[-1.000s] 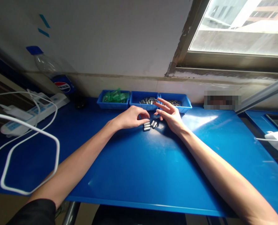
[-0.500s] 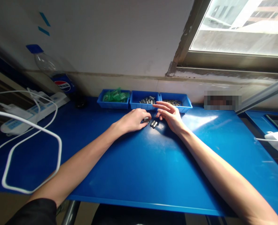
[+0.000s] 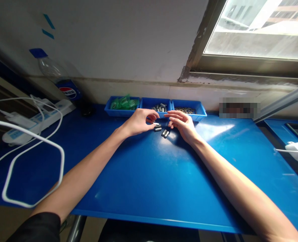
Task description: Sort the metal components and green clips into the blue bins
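Observation:
My left hand (image 3: pixel 140 122) is over the blue table (image 3: pixel 144 178), its thumb and curled fingers apart and nothing gripped between them. By its thumb tip lie small silver-and-black pieces (image 3: pixel 158 129), too small to name for certain. A further pair of such pieces (image 3: pixel 165 133) rests side by side to the right. Across from it, my right hand (image 3: pixel 183 123) has its fingers stretched out and slightly bent, holding nothing that I can see. Behind the hands, the middle blue bin (image 3: pixel 149 114) contains several similar silver pieces (image 3: pixel 161 107).
The left blue bin (image 3: pixel 110 112) holds green plastic pieces (image 3: pixel 125 102); the right bin (image 3: pixel 201 116) holds small metal parts (image 3: pixel 185 110). A cola bottle (image 3: pixel 68 90), a power strip (image 3: pixel 15 134) and a white cable (image 3: pixel 63 158) are at left. A window (image 3: pixel 259 37) is above right.
My left hand has drawn back and up slightly from the small pieces, opening its fingers, so the pieces beneath now show. My right hand has hardly moved.

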The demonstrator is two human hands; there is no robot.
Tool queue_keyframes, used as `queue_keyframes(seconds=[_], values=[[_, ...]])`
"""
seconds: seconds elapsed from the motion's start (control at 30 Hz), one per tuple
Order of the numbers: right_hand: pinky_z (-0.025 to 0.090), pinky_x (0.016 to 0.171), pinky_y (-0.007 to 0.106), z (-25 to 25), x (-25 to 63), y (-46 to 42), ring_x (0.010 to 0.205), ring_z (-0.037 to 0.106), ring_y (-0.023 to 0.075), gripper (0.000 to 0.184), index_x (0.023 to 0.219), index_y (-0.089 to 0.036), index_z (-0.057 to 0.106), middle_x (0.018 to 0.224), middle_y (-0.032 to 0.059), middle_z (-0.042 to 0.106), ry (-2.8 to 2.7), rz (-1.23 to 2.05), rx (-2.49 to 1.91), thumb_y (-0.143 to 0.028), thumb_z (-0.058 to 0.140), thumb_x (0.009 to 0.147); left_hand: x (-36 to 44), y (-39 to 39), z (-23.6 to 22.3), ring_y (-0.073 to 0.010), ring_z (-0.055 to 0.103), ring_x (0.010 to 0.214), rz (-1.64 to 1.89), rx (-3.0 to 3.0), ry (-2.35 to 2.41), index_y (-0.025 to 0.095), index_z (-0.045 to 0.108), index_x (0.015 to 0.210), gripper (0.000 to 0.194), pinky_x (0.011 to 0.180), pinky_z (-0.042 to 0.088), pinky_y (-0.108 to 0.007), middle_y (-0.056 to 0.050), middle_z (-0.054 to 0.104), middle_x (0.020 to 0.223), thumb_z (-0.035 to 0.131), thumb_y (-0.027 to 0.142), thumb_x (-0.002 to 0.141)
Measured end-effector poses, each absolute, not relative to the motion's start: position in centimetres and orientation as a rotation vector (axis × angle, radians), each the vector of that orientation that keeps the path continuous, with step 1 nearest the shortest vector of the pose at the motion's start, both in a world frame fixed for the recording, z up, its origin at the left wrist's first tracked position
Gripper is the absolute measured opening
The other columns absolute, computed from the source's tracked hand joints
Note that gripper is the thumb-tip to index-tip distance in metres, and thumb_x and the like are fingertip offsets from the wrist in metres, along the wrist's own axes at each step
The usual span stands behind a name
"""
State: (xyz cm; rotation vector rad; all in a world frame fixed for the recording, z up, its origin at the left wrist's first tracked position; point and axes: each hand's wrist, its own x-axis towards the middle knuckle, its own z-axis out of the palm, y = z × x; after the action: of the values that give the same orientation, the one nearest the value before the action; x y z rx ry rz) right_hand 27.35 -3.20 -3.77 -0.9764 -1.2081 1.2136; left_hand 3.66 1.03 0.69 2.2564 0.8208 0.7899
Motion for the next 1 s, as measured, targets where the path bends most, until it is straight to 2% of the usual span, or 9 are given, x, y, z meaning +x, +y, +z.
queue_keyframes(seconds=[0.13,0.3,0.4,0.53,0.67,0.77,0.87,0.93,1.0], values=[[0.053,0.066,0.033,-3.8,27.2,-3.3,0.063,0.062,0.0146,0.036,0.107,-0.024,0.077,0.091,0.003,0.079,-1.28,1.206,-1.004,-0.046,0.085,0.08,4.0,0.9,0.4,-0.0208,0.077,0.089,0.956,2.0,0.826,0.013,0.074,0.098,0.03,0.085,0.065,-0.032,-0.009,0.079,0.097,0.084,0.033,0.078],[0.049,0.057,0.03,-3.5,27.1,-3.7,0.067,0.068,0.0179,0.043,0.113,-0.024,0.077,0.09,0.0041,0.08,-1.418,1.246,-1.029,-0.05,0.086,0.08,4.7,0.9,-0.3,-0.0219,0.076,0.091,1.05,1.825,0.816,0.014,0.073,0.093,0.043,0.086,0.066,-0.035,-0.009,0.078,0.096,0.091,0.047,0.072],[0.05,0.057,0.03,-3.4,27.2,-3.7,0.067,0.068,0.0182,0.041,0.107,-0.023,0.079,0.083,0.0031,0.079,-1.397,1.226,-1.031,-0.051,0.088,0.078,5.1,0.7,-0.6,-0.0225,0.076,0.092,1.034,1.79,0.803,0.013,0.073,0.094,0.048,0.088,0.066,-0.038,-0.009,0.077,0.096,0.092,0.05,0.07],[0.053,0.061,0.032,-3.6,27.3,-3.5,0.067,0.067,0.0169,0.039,0.104,-0.023,0.08,0.087,0.0034,0.079,-1.371,1.238,-1.034,-0.05,0.089,0.077,5.4,0.2,-0.8,-0.0228,0.076,0.092,1.029,1.804,0.81,0.014,0.073,0.093,0.045,0.088,0.066,-0.038,-0.007,0.077,0.095,0.09,0.05,0.072],[0.052,0.06,0.03,-3.8,27.2,-3.3,0.067,0.066,0.0163,0.037,0.104,-0.024,0.08,0.087,0.0033,0.079,-1.338,1.209,-1.03,-0.049,0.089,0.077,5.4,-0.2,-0.8,-0.0203,0.073,0.082,1.027,2.087,0.891,0.015,0.072,0.088,0.031,0.081,0.063,-0.034,-0.006,0.076,0.089,0.083,0.044,0.083],[0.053,0.06,0.03,-3.8,27.1,-3.3,0.077,0.071,0.0183,0.045,0.117,-0.027,0.077,0.11,0.0057,0.08,-1.267,1.172,-1.01,-0.048,0.087,0.079,5.4,-0.6,-0.8,-0.0219,0.072,0.086,0.904,2.454,0.864,0.016,0.075,0.092,0.021,0.085,0.06,-0.037,-0.009,0.076,0.094,0.074,0.037,0.093],[0.055,0.061,0.03,-3.7,27.2,-3.3,0.082,0.072,0.0183,0.06,0.136,-0.032,0.067,0.138,0.0071,0.072,-1.235,1.185,-0.982,-0.049,0.084,0.081,5.5,-1.0,-0.8,-0.0281,0.068,0.117,0.695,2.7,0.619,0.02,0.077,0.116,0.025,0.103,0.055,-0.042,-0.012,0.075,0.125,0.071,0.035,0.096],[0.055,0.061,0.03,-3.6,27.2,-3.3,0.079,0.07,0.0172,0.061,0.139,-0.033,0.065,0.141,0.0076,0.07,-1.222,1.201,-0.964,-0.048,0.082,0.083,5.7,-1.2,-1.0,-0.0306,0.061,0.129,0.57,2.797,0.517,0.023,0.076,0.123,0.03,0.111,0.05,-0.045,-0.011,0.072,0.135,0.071,0.037,0.097],[0.054,0.06,0.029,-3.5,27.3,-3.4,0.075,0.069,0.0161,0.056,0.136,-0.031,0.067,0.137,0.008,0.073,-1.203,1.215,-0.942,-0.046,0.081,0.083,5.9,-1.2,-1.4,-0.0308,0.061,0.129,0.496,2.841,0.511,0.025,0.077,0.123,0.029,0.111,0.048,-0.046,-0.01,0.074,0.132,0.07,0.037,0.098]])
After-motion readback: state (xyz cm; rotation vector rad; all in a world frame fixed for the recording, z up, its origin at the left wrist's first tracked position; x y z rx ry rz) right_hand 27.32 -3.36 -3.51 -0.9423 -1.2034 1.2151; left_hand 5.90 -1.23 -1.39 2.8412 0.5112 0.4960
